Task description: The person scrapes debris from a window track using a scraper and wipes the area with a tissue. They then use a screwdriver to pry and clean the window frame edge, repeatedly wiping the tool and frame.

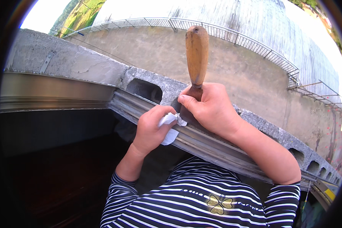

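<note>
My right hand (213, 108) grips the neck of a trowel-like tool, whose worn wooden handle (197, 54) points up, away from me. Its brownish metal blade (188, 115) runs down beside my fingers towards the window track; part of it is hidden by my hand. Close to the left side of the blade, my left hand (152, 126) pinches a crumpled white tissue (168, 119), and a flap of white tissue hangs below the fingers. Both hands are over the metal window track (211, 145), next to the hollow concrete blocks (171, 88).
A metal window frame (54, 91) meets the track at the left, under a plastered wall edge (82, 61). Open block cavities line the sill's outer side. Beyond lie a lower concrete surface (250, 77), a metal railing (236, 38) and corrugated roofing (245, 17). A yellow-marked item (329, 194) is at lower right.
</note>
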{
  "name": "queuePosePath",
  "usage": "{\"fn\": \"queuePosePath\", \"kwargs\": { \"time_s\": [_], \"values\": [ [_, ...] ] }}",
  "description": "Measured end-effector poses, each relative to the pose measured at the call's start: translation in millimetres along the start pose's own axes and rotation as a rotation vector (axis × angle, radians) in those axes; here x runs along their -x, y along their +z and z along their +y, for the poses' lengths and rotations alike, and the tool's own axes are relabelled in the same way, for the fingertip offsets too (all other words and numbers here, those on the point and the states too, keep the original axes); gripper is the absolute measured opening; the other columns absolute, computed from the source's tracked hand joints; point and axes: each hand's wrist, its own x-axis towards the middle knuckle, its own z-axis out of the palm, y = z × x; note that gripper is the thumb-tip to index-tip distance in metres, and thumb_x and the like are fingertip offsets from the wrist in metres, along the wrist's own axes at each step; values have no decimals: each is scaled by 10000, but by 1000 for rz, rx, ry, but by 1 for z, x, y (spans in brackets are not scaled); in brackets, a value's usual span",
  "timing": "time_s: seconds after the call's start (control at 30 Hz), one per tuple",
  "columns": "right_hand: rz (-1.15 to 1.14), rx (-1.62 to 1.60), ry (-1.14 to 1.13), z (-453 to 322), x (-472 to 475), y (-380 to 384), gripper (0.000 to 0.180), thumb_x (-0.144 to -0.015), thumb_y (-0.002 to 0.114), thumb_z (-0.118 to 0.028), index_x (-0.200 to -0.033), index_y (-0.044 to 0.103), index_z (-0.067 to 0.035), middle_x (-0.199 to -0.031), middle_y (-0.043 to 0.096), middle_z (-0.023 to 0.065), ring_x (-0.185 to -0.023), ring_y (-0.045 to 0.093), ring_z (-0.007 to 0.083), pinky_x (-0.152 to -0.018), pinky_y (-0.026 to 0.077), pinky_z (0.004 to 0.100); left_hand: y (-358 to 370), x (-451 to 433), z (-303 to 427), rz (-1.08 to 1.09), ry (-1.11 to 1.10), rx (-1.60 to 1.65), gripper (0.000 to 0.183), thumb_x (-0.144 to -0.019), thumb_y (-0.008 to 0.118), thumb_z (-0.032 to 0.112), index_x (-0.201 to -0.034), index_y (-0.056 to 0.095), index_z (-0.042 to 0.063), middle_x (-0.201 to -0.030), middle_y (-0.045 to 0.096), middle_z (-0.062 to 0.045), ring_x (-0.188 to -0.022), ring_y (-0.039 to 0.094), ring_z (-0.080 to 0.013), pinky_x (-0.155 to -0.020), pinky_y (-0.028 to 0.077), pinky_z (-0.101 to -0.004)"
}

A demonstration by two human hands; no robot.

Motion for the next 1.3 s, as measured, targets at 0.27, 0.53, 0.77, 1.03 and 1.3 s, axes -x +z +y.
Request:
{"fn": "queuePosePath", "kwargs": {
  "time_s": [0.27,0.53,0.77,1.03,1.3],
  "values": [
    [-33,81,-4,2,3,-3,166,-866,667,-99,-886,681,65,-753,694,95,-704,618,108,-651,497,292,-6,-5,0,-106,66,-16,259,-730,735,-4,-976,655,19,-896,657,-137,-822,647,-318,-725,514,-362],
    [97,-29,-111,4,4,2,173,-828,634,-111,-843,670,58,-692,648,212,-645,662,319,-617,498,382,-6,-6,-3,-69,72,20,202,-732,734,-20,-921,680,26,-839,663,-110,-737,649,-259,-653,506,-324],
    [62,77,-80,4,-10,14,155,-802,615,-93,-787,674,50,-702,638,235,-677,651,381,-644,505,424,0,1,-1,69,-2,16,179,-741,717,-56,-902,689,15,-839,675,-95,-742,659,-224,-657,511,-302],
    [-186,118,-15,10,-35,-3,195,-796,628,-133,-832,695,46,-695,687,155,-660,664,207,-671,521,341,6,2,-7,52,84,-80,202,-719,711,-79,-907,695,-7,-838,678,-116,-754,670,-221,-686,517,-293],
    [19,-135,37,32,-22,-2,162,-701,668,-117,-731,688,40,-665,666,188,-642,662,271,-635,511,380,14,1,2,76,39,-112,124,-775,681,-5,-888,630,-6,-799,611,-143,-728,608,-326,-667,479,-369]
  ]
}}
